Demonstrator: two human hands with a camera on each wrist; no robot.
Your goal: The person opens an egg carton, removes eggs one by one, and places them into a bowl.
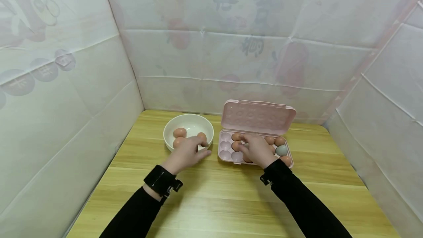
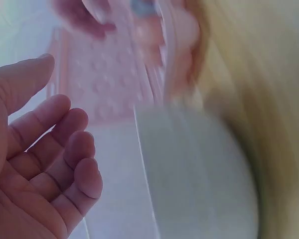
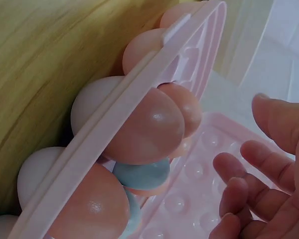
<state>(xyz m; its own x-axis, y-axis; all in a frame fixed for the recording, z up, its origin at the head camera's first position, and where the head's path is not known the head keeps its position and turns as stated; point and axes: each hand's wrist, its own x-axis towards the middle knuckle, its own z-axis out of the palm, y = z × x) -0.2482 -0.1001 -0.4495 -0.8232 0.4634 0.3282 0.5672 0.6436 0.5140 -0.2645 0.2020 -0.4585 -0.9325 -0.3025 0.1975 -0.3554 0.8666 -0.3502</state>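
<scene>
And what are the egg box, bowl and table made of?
The egg box looks like smooth plastic, with moulded dimples. The bowl, smooth and evenly pale, could be plastic or ceramic. The table seems satiny wood or wood-print: streaky grain, soft sheen.

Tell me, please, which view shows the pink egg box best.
The head view: it frames the whole pink egg box with its raised lid, though the right hand covers part. The left wrist view shows part, blurred; the right wrist view, close but cut off.

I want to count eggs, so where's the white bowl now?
In the head view, the white bowl stands on the wooden table, left of the open pink egg box, with the left hand at its near side.
</scene>
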